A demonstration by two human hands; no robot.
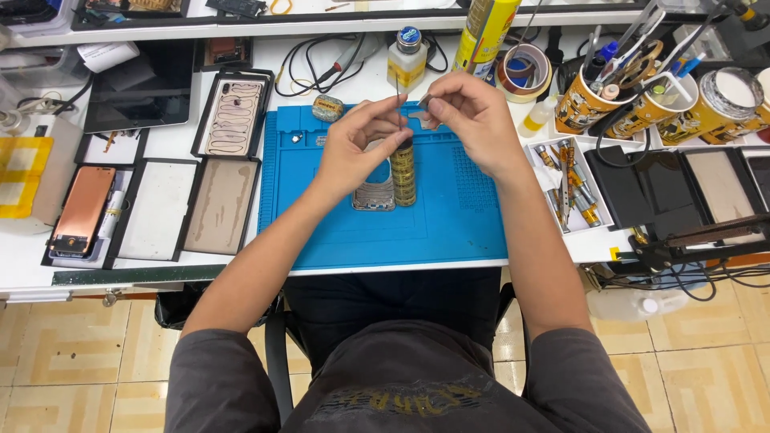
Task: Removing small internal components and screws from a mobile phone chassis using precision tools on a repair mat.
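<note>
Left hand point(361, 148) pinches a small bottle point(403, 172) mid-frame over the blue mat point(449, 216); right hand point(469, 112) grips its thin brush point(398, 100); cups point(593, 100) upper right

Your left hand point(353, 152) and right hand point(473, 112) meet above the centre of the frame, over the blue silicone work mat point(449, 224). Between them stands the thin metal brush point(399, 100), its small banded glass bottle point(403, 170) under your left fingers, beside the phone frame point(374, 196) on the mat. Left of the mat lie black rectangular trays point(220, 204). At the right, printed paper cups of tools point(584, 104) stand behind a white tray of screwdrivers point(571, 184).
</note>
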